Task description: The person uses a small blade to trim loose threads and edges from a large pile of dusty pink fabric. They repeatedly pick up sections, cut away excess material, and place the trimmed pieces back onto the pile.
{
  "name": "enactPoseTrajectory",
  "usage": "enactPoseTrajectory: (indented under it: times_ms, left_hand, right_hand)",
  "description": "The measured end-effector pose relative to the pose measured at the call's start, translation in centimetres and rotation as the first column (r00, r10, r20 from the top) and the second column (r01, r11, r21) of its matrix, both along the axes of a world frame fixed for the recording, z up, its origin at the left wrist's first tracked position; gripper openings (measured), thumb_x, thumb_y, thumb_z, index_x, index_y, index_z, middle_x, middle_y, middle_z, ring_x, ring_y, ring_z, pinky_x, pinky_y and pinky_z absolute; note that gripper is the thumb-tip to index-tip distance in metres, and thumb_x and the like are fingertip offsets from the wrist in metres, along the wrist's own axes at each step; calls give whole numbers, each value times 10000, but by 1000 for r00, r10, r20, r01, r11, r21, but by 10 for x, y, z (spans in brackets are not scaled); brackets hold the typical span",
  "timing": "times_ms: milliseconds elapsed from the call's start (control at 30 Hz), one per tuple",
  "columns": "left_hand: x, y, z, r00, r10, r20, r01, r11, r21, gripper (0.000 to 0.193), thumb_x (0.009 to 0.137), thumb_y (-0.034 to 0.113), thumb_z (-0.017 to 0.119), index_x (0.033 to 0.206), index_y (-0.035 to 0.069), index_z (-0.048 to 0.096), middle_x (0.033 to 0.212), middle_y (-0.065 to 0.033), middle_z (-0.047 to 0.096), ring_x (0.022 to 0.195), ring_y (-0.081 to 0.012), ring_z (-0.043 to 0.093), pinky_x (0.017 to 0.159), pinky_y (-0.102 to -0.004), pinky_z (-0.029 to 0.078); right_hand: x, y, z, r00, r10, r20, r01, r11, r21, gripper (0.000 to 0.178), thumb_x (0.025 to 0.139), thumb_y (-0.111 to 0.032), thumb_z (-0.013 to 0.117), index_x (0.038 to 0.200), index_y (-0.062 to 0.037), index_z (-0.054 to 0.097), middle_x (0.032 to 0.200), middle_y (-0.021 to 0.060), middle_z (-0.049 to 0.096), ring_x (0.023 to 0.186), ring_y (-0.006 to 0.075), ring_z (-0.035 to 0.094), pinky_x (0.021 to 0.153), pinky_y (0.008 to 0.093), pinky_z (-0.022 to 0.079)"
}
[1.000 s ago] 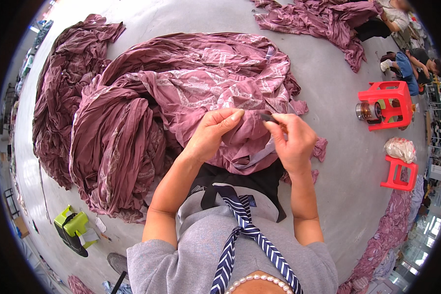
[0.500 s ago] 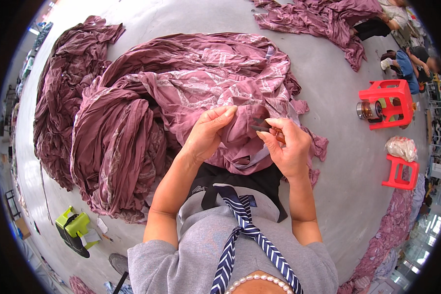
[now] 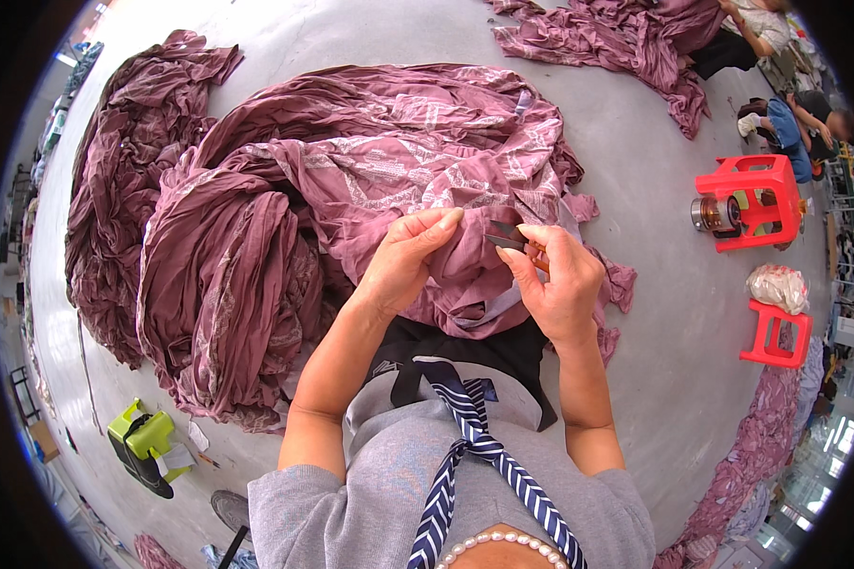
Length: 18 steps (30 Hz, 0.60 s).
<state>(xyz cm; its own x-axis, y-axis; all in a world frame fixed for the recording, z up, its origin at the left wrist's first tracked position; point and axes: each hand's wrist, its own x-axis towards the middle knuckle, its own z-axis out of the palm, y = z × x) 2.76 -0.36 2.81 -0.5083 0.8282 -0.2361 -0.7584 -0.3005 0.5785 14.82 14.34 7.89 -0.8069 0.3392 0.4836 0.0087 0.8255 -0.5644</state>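
A big heap of mauve fabric (image 3: 370,180) with whitish printed patches lies in front of me and over my lap. My left hand (image 3: 410,254) pinches a fold of it between thumb and fingers. Just to the right, my right hand (image 3: 562,280) grips a pair of thread snips (image 3: 506,235) with dark blades and an orange-brown handle. The two blades stand apart and point left, toward the cloth by my left fingertips. Whether a thread lies between them is too small to tell.
Two red plastic stools (image 3: 764,204) (image 3: 776,334) stand at the right, a jar (image 3: 714,214) by one and a white bag (image 3: 776,287) on the other. A green stool (image 3: 149,438) is at lower left. Other people (image 3: 759,33) work with mauve cloth at upper right.
My right hand and the snips have shifted slightly, and the blades look wider apart. My left hand stays on the cloth. A person at upper right has moved an arm.
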Motion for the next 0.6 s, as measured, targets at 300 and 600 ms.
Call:
enactPoseTrajectory:
  times_ms: [300,600]
  left_hand:
    - [0,1,3,995,-68,70,62,995,79,245,932,145,542,1112,-13,596,1025,-48,653,905,-82,611,817,-229,475]
    - [2,4,6,988,-139,73,140,990,-7,216,934,148,536,1055,-9,622,925,-14,659,778,-52,597,715,-207,474]
  right_hand:
    - [-12,-4,10,991,60,-123,-102,919,-380,273,692,-10,742,935,-34,620,714,48,572,553,116,527,499,240,429]
    - [-16,13,-14,973,176,-150,-219,910,-351,70,819,-24,657,801,-10,590,667,13,571,546,47,465,483,179,344]
